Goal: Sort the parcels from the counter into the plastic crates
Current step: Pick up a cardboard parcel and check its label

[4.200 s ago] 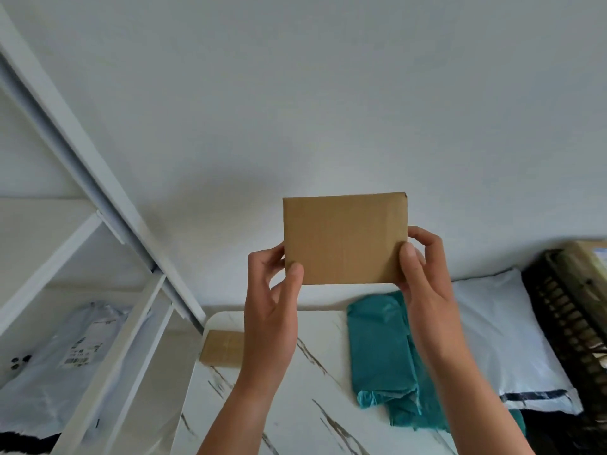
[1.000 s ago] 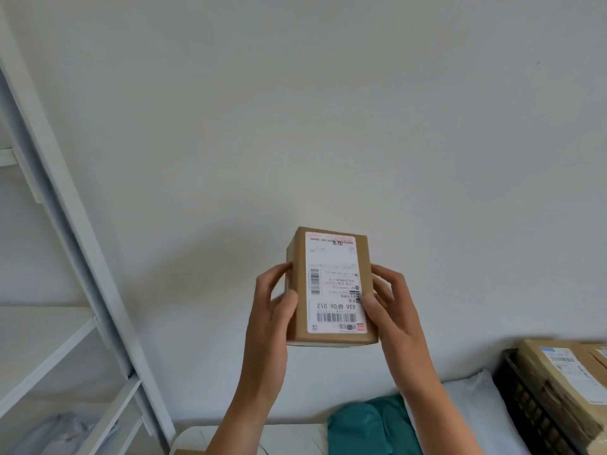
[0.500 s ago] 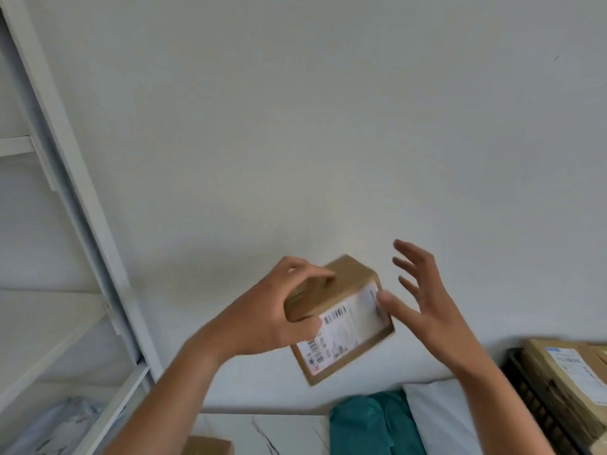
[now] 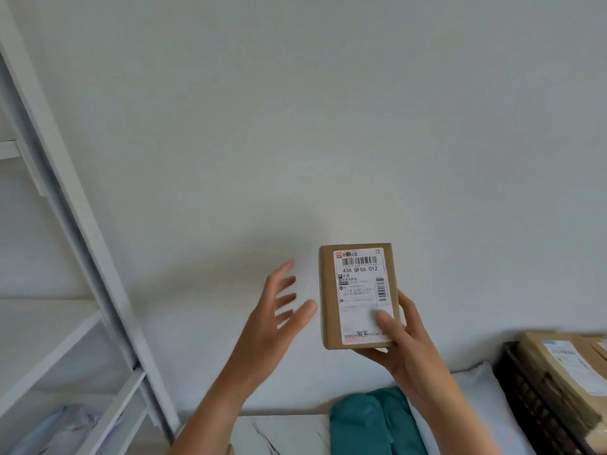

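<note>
One wide-angle camera, worn on the head, faces a bare wall [image 4: 328, 110] nearly level. The left hand [image 4: 274, 318] and the right hand [image 4: 405, 349], holding a box [image 4: 356, 295], sit close to the lens, low in view. A strip of counter [image 4: 282, 433] lines the bottom edge. A shelf post [image 4: 77, 224] slants along the left, and a crate [image 4: 525, 399] is cut off at the right corner.

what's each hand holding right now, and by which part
The right hand grips the labelled cardboard box by its lower end, thumb pressed on the label. The left hand is open beside it, apart from the box, holding nothing.
</note>
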`<state>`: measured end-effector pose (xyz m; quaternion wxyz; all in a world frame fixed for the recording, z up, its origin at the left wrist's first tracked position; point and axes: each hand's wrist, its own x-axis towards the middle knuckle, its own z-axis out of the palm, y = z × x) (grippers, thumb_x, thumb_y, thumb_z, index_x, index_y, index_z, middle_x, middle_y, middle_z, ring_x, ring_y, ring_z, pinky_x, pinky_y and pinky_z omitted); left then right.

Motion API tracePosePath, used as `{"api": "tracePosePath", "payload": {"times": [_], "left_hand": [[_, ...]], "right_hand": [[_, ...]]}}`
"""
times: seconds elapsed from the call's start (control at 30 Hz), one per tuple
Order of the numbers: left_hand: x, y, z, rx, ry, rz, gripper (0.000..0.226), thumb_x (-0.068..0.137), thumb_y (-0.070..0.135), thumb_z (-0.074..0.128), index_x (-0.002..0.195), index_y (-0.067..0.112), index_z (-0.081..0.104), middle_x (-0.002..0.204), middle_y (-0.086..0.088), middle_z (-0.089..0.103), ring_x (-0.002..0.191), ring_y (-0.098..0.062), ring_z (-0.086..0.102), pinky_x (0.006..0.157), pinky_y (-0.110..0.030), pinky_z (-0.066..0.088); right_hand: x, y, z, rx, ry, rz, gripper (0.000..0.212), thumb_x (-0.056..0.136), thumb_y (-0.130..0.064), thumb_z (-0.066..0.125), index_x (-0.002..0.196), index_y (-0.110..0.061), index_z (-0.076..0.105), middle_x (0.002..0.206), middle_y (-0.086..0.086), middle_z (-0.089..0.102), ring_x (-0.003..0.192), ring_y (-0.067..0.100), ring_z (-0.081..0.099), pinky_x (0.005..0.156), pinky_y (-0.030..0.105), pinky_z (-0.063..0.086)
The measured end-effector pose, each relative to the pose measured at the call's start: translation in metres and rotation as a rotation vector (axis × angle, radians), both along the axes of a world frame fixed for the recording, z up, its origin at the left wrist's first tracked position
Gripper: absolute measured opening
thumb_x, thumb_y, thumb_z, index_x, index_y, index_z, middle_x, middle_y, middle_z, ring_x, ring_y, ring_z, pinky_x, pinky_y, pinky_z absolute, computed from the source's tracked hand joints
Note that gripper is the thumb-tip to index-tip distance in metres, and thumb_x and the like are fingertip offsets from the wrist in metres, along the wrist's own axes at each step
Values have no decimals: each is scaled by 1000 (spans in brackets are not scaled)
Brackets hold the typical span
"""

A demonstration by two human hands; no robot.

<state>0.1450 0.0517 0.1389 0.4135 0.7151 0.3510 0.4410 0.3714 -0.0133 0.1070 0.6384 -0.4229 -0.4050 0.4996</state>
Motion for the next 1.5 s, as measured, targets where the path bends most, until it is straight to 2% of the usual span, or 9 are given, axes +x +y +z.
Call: {"api": "tracePosePath", "payload": {"times": [0.07, 0.13, 0.23, 0.33, 0.5, 0.67, 0.9, 1.4, 1.5], "left_hand": [[15, -14, -25, -127, 35, -107, 75, 79, 77, 65, 143, 75, 25, 149, 31, 50, 130, 5, 57, 101, -23, 51], [26, -23, -43, -169, 4, -120, 77, 83, 68, 69, 144, 76, 22, 146, 32, 54, 128, 4, 60, 97, -23, 54], [25, -20, -48, -174, -47, -89, 74, 85, 57, 71, 143, 75, 29, 141, 29, 60, 126, 1, 62, 91, -20, 57], [16, -14, -36, -144, -16, -85, 72, 85, 60, 68, 142, 76, 29, 138, 33, 59, 127, 1, 61, 92, -19, 57], [5, -21, -3, -53, -15, -126, 74, 79, 64, 65, 145, 70, 32, 140, 26, 60, 127, -7, 63, 94, -20, 57], [-4, -35, 23, 66, -54, -151, 76, 78, 50, 71, 147, 58, 41, 141, 9, 63, 127, -24, 65, 100, -40, 57], [-5, -44, 38, 167, -49, -163, 75, 77, 39, 68, 146, 51, 43, 146, 15, 60, 130, -19, 63, 103, -29, 55], [-7, -42, 45, 217, -33, -170, 77, 78, 35, 68, 149, 47, 42, 150, 13, 58, 134, -22, 59, 104, -28, 53], [-4, -37, 41, 185, -31, -170, 78, 80, 38, 69, 152, 49, 40, 150, 12, 58, 134, -23, 60, 105, -36, 54]], "right_hand": [[-10, -1, -2, -10, 26, -27, 70, 85, -38, 82, 146, -37, 48, 126, 13, 74, 114, 38, 72, 100, 59, 56], [-12, -1, -5, -24, 6, -46, 65, 86, -32, 75, 145, -36, 49, 126, 13, 74, 113, 38, 72, 101, 59, 56], [-8, -2, -6, -58, -106, -38, 67, 84, -43, 80, 144, -45, 49, 127, 6, 74, 112, 33, 73, 102, 56, 56], [0, -6, -3, -46, -207, 25, 78, 78, -55, 84, 146, -53, 46, 132, 1, 72, 119, 28, 71, 105, 51, 55], [8, -17, 17, 93, -240, 82, 82, 83, -41, 82, 155, -38, 43, 140, 9, 67, 124, 36, 68, 105, 55, 53], [8, -37, 43, 230, -345, 11, 86, 79, -45, 84, 154, -28, 45, 138, 7, 68, 122, 32, 69, 102, 51, 57], [9, -50, 61, 374, -365, -13, 86, 77, -31, 78, 154, -15, 44, 136, 12, 68, 116, 35, 70, 93, 45, 61], [14, -43, 65, 420, -334, 26, 88, 77, -23, 78, 154, -7, 40, 138, 15, 66, 118, 37, 69, 96, 45, 59], [17, -34, 59, 382, -331, 32, 87, 78, -25, 79, 154, -10, 41, 136, 14, 66, 118, 35, 69, 95, 41, 59]]}}
